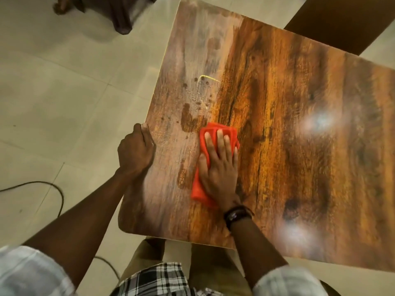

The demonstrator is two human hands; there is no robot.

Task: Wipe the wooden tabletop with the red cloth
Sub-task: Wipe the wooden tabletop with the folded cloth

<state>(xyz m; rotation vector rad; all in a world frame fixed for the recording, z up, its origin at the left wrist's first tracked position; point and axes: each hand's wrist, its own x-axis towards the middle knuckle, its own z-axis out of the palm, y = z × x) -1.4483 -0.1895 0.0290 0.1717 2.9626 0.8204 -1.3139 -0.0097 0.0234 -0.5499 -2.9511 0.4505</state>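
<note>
The wooden tabletop (288, 129) fills the right and middle of the head view. Its left strip looks dull and hazy, with dark spots and smears; the rest shines. A folded red cloth (215, 133) lies flat on the wood near the border of the hazy strip. My right hand (220, 165) presses flat on the cloth, fingers spread and pointing away from me, a dark band on the wrist. My left hand (136, 150) grips the table's left edge, fingers curled over it.
A thin yellowish strand (208, 77) lies on the hazy strip farther away. A dark chair (342, 20) stands at the far right, dark furniture legs (119, 16) at the top left. A black cable (53, 189) runs over the tiled floor to my left.
</note>
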